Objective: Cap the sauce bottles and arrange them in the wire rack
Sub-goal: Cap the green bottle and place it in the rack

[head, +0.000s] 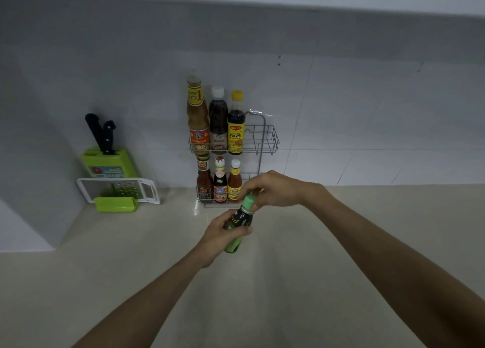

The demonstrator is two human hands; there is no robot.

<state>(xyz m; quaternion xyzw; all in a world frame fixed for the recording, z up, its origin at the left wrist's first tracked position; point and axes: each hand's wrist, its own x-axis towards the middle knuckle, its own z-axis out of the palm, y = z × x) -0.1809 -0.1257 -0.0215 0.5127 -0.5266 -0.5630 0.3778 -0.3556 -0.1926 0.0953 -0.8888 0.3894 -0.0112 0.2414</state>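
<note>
Nearby, knife block (109,164) flanks rack (265,140).

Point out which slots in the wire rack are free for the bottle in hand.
Upper tier of the wire rack: free right of the yellow-capped dark sauce bottle. Left side crowded. Lower tier's right side is hidden behind the right hand.

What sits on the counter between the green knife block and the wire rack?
Nothing stands there: between the green knife block and the wire rack the head view shows bare counter. The white grater leans just before the block.
</note>
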